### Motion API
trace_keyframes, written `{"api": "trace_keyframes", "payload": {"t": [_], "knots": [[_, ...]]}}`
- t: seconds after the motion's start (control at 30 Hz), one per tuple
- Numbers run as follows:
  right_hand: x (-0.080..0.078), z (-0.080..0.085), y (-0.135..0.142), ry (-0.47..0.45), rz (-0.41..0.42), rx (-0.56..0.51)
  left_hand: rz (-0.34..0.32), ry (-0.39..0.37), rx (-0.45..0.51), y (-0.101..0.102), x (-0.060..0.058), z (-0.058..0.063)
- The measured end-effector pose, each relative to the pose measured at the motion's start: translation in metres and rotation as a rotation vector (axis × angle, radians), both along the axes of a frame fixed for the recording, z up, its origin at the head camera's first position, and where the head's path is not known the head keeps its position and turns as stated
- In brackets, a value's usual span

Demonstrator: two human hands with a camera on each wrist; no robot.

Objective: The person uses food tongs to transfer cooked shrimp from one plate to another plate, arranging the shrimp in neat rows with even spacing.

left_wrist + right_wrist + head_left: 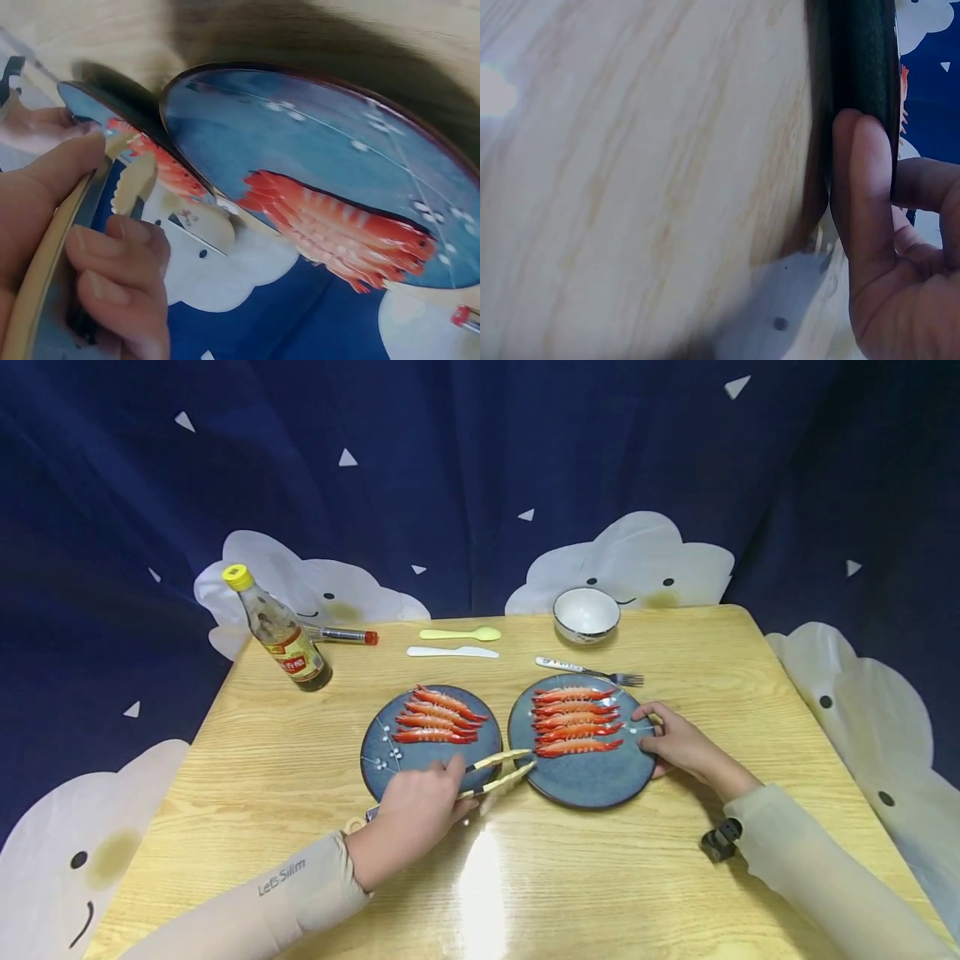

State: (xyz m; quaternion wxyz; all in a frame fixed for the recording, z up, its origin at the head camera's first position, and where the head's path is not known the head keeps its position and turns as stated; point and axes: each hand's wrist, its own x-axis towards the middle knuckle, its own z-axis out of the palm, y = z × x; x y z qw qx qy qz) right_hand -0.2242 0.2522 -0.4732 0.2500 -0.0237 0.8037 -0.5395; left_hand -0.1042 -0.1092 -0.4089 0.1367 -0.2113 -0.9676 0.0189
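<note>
1. So the left hand (420,806) has its fingers curled round a pair of tongs (498,757), and the tips stand a little apart right by the right plate's left rim. Can't tell if they're touching a shrimp.
2. Right hand (678,743) is pinching the right rim of the right plate (592,783), with fingers (870,180) fairly straight along its dark underside.
3. Tongs have pale yellow arms with scalloped ends.
4. Both plates are round, glossy blue-grey with darker rims; the left plate (442,758) has white blossoms on thin stems.
5. Plates sit side by side around the middle of the light wood-grain tabletop (600,877), well in from its far edge.
6. Shrimp are shiny orange-red with pale bands: a neat stacked row (577,720) on the right plate, a slightly fanned bunch (435,720) on the left.
</note>
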Motion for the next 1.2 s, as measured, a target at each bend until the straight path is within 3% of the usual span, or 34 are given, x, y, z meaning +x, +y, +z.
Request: {"api": "trace_keyframes", "payload": {"t": [0.2, 0.47, 0.63, 0.77, 1.0, 1.2], "knots": [[0.001, 0.001, 0.002, 0.000, 0.003, 0.005, -0.019, 0.038, 0.005, -0.032, -0.003, 0.003], [0.000, -0.002, 0.002, 0.010, 0.004, -0.020, 0.103, 0.077, -0.013, -0.101, -0.002, 0.007], [-0.002, -0.004, 0.002, 0.007, -0.004, 0.003, 0.136, 0.094, -0.039, -0.129, -0.001, 0.008], [-0.002, -0.005, 0.001, 0.001, -0.004, -0.010, 0.144, 0.075, -0.065, -0.139, -0.006, 0.004], [0.000, -0.007, 0.002, -0.011, -0.005, -0.028, 0.132, -0.075, -0.079, -0.147, -0.015, -0.001], [-0.001, -0.004, 0.002, -0.005, -0.016, -0.006, 0.070, -0.051, -0.084, -0.148, -0.018, 0.001]]}}
